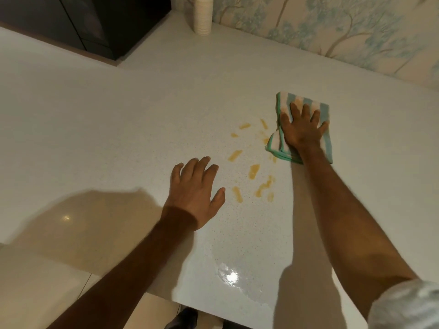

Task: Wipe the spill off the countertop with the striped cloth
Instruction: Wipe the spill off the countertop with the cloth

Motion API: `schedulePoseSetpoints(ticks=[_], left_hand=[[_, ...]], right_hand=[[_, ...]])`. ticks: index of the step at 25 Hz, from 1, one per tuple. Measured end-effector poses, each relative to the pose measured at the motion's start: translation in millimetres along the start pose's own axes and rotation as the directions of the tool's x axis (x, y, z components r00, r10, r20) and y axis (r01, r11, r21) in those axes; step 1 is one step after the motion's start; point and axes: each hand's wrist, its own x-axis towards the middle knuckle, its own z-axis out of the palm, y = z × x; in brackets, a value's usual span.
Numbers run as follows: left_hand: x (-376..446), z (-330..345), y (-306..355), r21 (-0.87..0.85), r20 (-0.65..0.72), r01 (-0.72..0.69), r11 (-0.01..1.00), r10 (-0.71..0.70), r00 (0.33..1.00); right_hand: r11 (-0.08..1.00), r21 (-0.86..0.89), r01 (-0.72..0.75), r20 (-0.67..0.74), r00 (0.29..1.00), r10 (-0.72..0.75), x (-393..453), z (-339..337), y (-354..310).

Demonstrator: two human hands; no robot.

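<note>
A green-and-white striped cloth point(323, 110), folded and stained orange near its far edge, lies flat on the white speckled countertop point(142, 110). My right hand point(301, 129) presses down on it with fingers spread. Several yellow-orange streaks of spill point(253, 171) lie just left of and nearer than the cloth, the closest touching the cloth's left edge. My left hand point(196, 189) rests flat on the counter left of the spill, fingers apart, holding nothing.
A stack of white cups point(202, 15) stands at the back against the tree-patterned wall point(332, 27). A dark cabinet or appliance point(95, 24) occupies the back left. The counter's near edge point(213, 314) runs along the bottom, with tiled floor below left.
</note>
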Motion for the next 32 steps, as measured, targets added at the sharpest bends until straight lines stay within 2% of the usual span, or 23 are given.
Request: schedulePoseSetpoints(ticks=[3, 6, 10, 15, 19, 22, 27, 32], left_hand=[[-0.6, 1.5, -1.4, -0.007, -0.009, -0.010, 1.000, 0.010, 1.000], [-3.6, -0.4, -1.2, -0.013, -0.010, -0.026, 1.000, 0.026, 1.000], [-4.4, -5.1, -0.6, -0.019, 0.008, -0.030, 0.999, 0.030, 1.000], [-6.5, -7.9, -0.2, -0.026, 0.018, -0.037, 0.999, 0.037, 0.999], [-7.4, -8.5, 0.3, -0.033, 0.011, -0.039, 0.999, 0.039, 0.999], [-7.6, -6.6, -0.4, -0.036, 0.016, -0.036, 0.999, 0.037, 0.999], [-7.2, -4.2, -0.2, -0.048, 0.007, -0.035, 0.998, 0.035, 0.999], [-7.0, -2.0, -1.6, -0.037, -0.011, -0.037, 0.999, 0.037, 0.999]], right_hand=[[0.986, -0.049, 0.159, 0.056, 0.986, -0.156, 13.2, -6.0, 2.2], [0.925, -0.081, 0.372, 0.125, 0.924, -0.361, -1.5, -11.5, 6.8], [0.882, -0.043, 0.470, 0.127, 0.878, -0.462, -63.0, -5.4, 3.5], [0.924, -0.012, 0.381, 0.067, 0.923, -0.380, -172.7, 16.1, -1.8], [0.980, -0.014, 0.200, -0.031, 0.979, -0.200, -263.7, 39.6, -10.4], [0.993, -0.027, 0.117, -0.068, 0.991, -0.118, -303.5, 46.9, -19.8], [0.993, -0.025, 0.113, -0.038, 0.993, -0.114, -281.8, 41.8, -24.5], [0.996, -0.020, 0.090, -0.031, 0.995, -0.091, -179.3, 29.7, -36.0]])
